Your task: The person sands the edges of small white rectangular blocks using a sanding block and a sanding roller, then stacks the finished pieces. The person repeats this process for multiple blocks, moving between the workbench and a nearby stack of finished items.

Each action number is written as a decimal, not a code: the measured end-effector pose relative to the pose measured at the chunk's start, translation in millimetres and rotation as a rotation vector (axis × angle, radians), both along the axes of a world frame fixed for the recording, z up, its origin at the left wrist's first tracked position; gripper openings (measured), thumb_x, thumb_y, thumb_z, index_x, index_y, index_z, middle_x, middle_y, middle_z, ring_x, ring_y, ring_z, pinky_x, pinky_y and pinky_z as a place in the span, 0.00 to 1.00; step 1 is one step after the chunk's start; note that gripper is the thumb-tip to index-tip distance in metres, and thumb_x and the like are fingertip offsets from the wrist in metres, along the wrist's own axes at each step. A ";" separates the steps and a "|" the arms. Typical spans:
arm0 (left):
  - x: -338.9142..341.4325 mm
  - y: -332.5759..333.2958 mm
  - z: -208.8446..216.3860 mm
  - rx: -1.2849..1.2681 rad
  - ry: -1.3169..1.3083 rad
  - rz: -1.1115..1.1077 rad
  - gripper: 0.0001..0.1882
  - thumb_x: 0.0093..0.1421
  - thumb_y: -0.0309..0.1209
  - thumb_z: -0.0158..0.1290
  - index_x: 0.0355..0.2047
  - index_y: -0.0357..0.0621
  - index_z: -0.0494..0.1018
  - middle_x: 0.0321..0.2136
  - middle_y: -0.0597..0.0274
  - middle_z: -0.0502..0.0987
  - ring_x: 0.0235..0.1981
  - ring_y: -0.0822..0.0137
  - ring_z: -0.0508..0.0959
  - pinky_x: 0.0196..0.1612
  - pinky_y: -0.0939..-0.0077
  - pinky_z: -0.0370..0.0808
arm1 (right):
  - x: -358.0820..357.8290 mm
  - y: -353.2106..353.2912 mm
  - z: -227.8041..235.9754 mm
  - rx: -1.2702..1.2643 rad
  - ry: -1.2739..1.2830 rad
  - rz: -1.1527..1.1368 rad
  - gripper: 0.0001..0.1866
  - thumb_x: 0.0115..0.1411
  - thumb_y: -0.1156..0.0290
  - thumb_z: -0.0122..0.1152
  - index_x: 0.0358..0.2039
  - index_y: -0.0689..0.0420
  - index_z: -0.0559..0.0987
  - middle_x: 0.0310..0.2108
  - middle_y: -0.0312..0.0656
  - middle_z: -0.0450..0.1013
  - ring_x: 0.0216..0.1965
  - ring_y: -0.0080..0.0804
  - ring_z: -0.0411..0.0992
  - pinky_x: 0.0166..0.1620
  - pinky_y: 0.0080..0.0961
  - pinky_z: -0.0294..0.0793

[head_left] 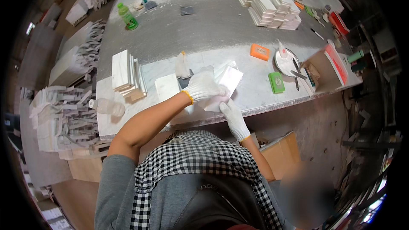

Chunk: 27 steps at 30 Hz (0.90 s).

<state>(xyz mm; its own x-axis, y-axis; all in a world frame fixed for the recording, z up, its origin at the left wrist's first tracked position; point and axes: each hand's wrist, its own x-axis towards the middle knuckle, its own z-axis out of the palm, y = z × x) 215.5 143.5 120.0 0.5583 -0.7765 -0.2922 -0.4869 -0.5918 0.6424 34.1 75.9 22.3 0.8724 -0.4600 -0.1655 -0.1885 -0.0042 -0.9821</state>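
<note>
At the near edge of the desk (257, 93), the white slab (232, 78) points its long axis away and rightward. My left hand (204, 85) lies over its left side, my right hand (234, 118) by its near end; whether either grips, I cannot tell.

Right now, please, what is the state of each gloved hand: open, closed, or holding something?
Left hand: on the white slab; open or closed cannot be told.
Right hand: at the slab's near edge; its grip cannot be told.
</note>
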 end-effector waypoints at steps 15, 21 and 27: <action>-27.7 -32.1 -60.7 0.089 -0.584 -0.279 0.33 0.42 0.41 0.61 0.43 0.29 0.67 0.39 0.40 0.76 0.42 0.46 0.78 0.46 0.56 0.74 | 10.1 -96.0 -73.4 -0.171 -0.116 -0.246 0.36 0.73 0.44 0.33 0.69 0.58 0.60 0.67 0.50 0.61 0.65 0.41 0.64 0.66 0.31 0.60; -38.2 -28.3 -67.3 0.205 -0.598 -0.187 0.43 0.41 0.47 0.65 0.51 0.28 0.64 0.39 0.44 0.76 0.42 0.49 0.77 0.46 0.58 0.74 | 38.7 -98.3 -44.5 0.217 -0.227 -0.136 0.42 0.71 0.38 0.28 0.73 0.59 0.49 0.73 0.49 0.48 0.73 0.42 0.47 0.72 0.36 0.40; -46.7 -5.1 -73.0 0.092 -0.587 -0.037 0.54 0.39 0.46 0.69 0.62 0.31 0.57 0.46 0.45 0.71 0.50 0.48 0.72 0.51 0.57 0.71 | 46.0 -105.1 -52.4 0.320 -0.218 -0.089 0.43 0.70 0.36 0.23 0.73 0.58 0.49 0.73 0.46 0.49 0.73 0.39 0.45 0.72 0.37 0.38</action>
